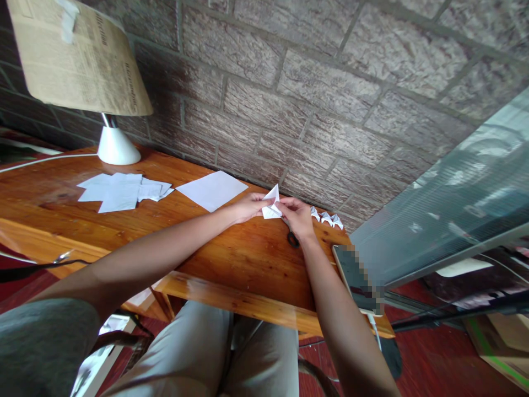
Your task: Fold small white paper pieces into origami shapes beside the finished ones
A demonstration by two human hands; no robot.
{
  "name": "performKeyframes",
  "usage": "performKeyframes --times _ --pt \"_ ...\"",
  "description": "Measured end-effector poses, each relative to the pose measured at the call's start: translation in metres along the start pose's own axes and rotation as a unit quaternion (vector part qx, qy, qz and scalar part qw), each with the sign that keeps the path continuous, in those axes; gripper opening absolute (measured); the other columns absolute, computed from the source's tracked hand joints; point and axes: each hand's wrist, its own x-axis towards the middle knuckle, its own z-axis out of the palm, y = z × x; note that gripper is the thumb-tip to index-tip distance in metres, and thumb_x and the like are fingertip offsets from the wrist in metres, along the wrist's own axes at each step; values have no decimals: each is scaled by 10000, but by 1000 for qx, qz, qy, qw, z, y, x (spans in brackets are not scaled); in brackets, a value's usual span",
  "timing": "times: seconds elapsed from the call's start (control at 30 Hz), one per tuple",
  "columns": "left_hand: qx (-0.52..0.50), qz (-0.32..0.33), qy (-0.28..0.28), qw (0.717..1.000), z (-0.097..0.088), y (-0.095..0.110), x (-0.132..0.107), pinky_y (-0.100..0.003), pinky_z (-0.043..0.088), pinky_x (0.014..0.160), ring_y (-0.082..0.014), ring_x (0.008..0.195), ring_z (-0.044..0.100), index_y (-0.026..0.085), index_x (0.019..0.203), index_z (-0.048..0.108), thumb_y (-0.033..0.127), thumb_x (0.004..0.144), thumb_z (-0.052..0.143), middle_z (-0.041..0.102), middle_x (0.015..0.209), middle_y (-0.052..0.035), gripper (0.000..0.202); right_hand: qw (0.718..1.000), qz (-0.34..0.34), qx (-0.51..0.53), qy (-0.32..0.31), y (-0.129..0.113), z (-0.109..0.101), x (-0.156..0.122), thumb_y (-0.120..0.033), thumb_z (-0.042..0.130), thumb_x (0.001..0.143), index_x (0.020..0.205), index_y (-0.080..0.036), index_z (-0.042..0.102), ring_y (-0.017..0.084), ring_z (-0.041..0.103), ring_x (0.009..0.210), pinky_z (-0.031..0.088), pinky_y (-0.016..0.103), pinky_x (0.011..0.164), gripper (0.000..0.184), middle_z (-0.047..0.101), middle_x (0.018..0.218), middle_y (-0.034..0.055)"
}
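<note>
A small folded piece of white paper (271, 203) is held just above the wooden table (231, 259), near the brick wall. My left hand (248, 207) pinches its left side and my right hand (296, 216) pinches its right side. Both hands have their fingers closed on the paper. Black scissors (292, 238) lie on the table partly under my right wrist. A few small folded white paper shapes (328, 218) sit just right of my right hand.
A flat white sheet (211, 189) lies left of the hands, with a pile of white paper pieces (119, 191) further left. A lamp with a white base (115, 146) stands at the back left. A phone (356, 279) rests at the table's right edge.
</note>
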Motion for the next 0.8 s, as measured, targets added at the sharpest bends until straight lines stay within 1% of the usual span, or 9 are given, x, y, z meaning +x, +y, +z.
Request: performKeyframes --times 0.13,0.23,0.33,0.5,0.6,0.7,0.8 --pt "3 10 -12 1000 2 2 -2 -371 486 854 -166 765 655 108 846 730 381 575 860 730 832 -79 406 1000 3 15 1 1 0 1 -461 754 629 778 -185 707 104 476 504 369 239 468 317 650 656 -1" --pt "12 7 0 1000 5 4 -3 -377 489 845 -183 784 661 112 854 729 389 570 860 734 855 -93 417 1000 12 21 7 3 0 1 -451 743 635 810 -188 724 108 484 512 377 241 475 316 664 666 -1" --pt "27 6 16 999 6 5 -3 -375 484 842 -183 786 662 114 865 726 382 580 855 732 857 -90 411 1000 8 26 0 4 0 1 -418 729 648 843 -188 732 109 490 522 388 241 488 301 658 659 -4" --pt "28 34 32 999 6 5 -2 -371 487 818 -172 749 652 117 891 719 344 581 853 728 854 -76 407 1000 3 9 -20 2 1 -1 -398 668 709 889 -187 728 107 486 539 400 225 495 283 611 627 -15" --pt "18 46 37 998 5 4 0 -371 486 816 -173 739 650 117 880 717 329 582 852 728 841 -71 390 1000 4 8 -20 -2 2 -2 -424 627 755 856 -190 731 114 490 559 408 223 496 275 595 624 -11" --pt "5 49 37 998 5 4 1 -369 483 810 -170 716 645 110 853 718 315 579 851 726 815 -68 367 1000 0 12 -26 -5 3 -3 -483 611 778 835 -193 731 138 532 626 436 231 512 319 623 680 8" --pt "1 51 37 998 4 5 2 -349 477 785 -161 693 634 103 829 718 279 568 854 719 782 -61 343 998 -24 -20 -47 -7 2 -4 -510 666 744 928 -199 728 147 566 664 460 241 542 367 676 786 20"
